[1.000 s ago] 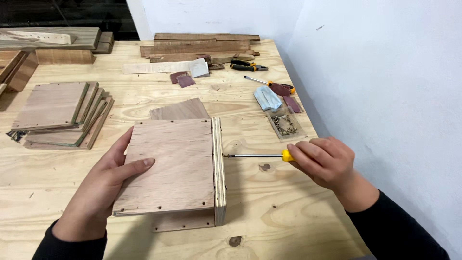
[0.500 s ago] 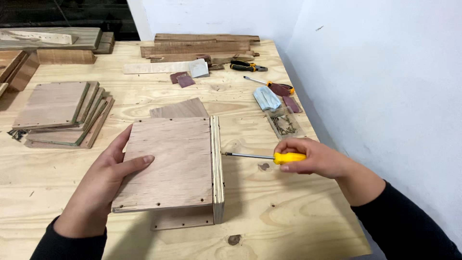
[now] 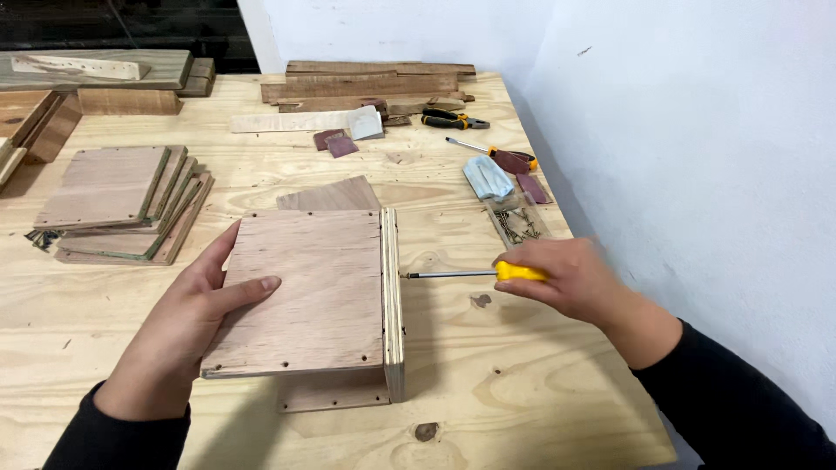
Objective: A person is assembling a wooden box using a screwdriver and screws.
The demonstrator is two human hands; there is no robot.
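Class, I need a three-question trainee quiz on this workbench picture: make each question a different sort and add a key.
1. True or false: the left hand rests on the plywood box.
2. Which tool does the right hand hold? A) pliers B) yellow-handled screwdriver C) hammer
3. Fill in: the screwdriver tip meets the box's ___ side panel.

Key: 1 true; 2 B; 3 right. The pliers lie untouched at the far end of the table, near a second screwdriver, and a stack of panels sits to the left.
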